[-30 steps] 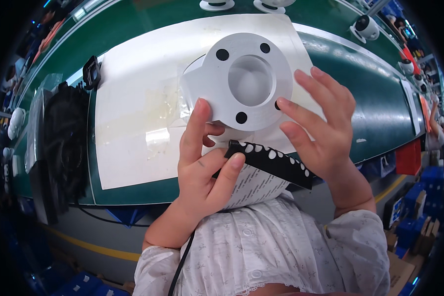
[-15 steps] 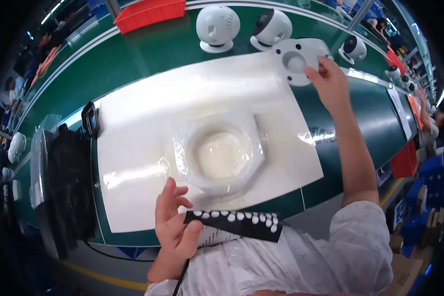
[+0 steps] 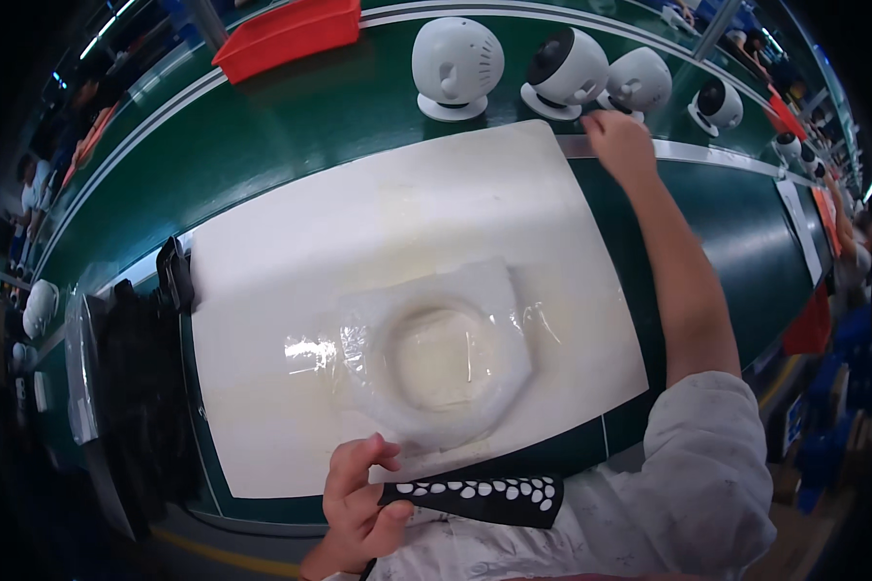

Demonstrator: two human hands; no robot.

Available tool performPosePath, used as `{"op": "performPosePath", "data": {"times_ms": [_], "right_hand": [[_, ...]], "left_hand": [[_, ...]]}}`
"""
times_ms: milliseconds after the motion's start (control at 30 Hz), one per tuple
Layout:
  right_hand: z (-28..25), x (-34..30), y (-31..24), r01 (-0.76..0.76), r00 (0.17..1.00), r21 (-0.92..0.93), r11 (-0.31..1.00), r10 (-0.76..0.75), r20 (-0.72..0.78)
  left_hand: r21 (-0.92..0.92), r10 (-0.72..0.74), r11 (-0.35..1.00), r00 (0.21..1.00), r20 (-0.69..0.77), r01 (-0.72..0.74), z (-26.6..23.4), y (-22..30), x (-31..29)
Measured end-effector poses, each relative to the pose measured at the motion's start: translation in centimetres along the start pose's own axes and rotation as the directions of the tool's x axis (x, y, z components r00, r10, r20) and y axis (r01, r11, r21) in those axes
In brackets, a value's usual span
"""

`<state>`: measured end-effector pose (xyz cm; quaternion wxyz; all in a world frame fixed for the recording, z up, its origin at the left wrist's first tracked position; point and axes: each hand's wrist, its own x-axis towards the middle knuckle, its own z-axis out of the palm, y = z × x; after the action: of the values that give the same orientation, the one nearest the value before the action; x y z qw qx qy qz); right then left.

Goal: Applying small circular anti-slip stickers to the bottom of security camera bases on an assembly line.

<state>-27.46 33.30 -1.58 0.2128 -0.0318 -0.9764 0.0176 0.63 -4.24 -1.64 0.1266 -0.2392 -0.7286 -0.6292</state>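
Low at the front, my left hand (image 3: pixel 363 504) is closed round one end of a black, tapered object with white spots (image 3: pixel 484 498), which points to the right. Its kind I cannot make out. My right hand (image 3: pixel 622 145) reaches to the far edge of the work area, fingers curled together; whatever they hold, if anything, is too small to name. Just beyond it a white rounded device (image 3: pixel 641 79) stands on its round base. A similar device with a black front (image 3: pixel 568 68) is to its left. Between my hands lies a white foam cradle with a round hollow (image 3: pixel 363 334), wrapped in clear film.
The cradle rests on a white sheet (image 3: pixel 262 271) over the green bench. More white devices (image 3: pixel 457 63) line the far strip, near a red bin (image 3: pixel 286 37). Black bags (image 3: pixel 140 358) and a black bracket (image 3: pixel 174 274) sit at the left edge. People work farther off.
The white device that my right hand held base-outward now stands upright on the far strip, out of my grasp. My left hand keeps the spotted black object. The view has shifted slightly.
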Motion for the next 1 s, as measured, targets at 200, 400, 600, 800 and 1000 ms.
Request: {"op": "performPosePath", "data": {"times_ms": [200, 400, 600, 800, 1000], "right_hand": [[1.9, 1.3, -7.7, -0.089, 0.978, 0.047, 0.995, 0.079, 0.191], [4.4, 5.0, -9.0, -0.395, 0.855, 0.087, 0.914, 0.331, 0.400], [4.0, 5.8, -7.9, -0.303, 0.900, 0.049, 0.952, 0.269, 0.343], [2.8, 6.6, -3.0, -0.387, 0.861, 0.060, 0.920, 0.337, 0.380], [0.4, 1.3, -1.1, -0.291, 0.864, 0.139, 0.946, 0.198, 0.463]], "left_hand": [[-0.003, -0.008, 1.000, 1.000, 0.023, 0.008, 0.2, 0.3, 0.8], [0.039, -0.095, 0.995, 0.992, 0.081, 0.092, -0.1, 0.8, 1.3], [0.009, -0.182, 0.983, 0.982, 0.052, 0.182, -0.1, 1.1, 1.2], [-0.031, -0.172, 0.984, 0.984, 0.053, 0.173, -0.3, 0.5, 1.1], [-0.031, -0.190, 0.981, 0.982, -0.001, 0.190, -0.1, 1.0, 1.1]]}}
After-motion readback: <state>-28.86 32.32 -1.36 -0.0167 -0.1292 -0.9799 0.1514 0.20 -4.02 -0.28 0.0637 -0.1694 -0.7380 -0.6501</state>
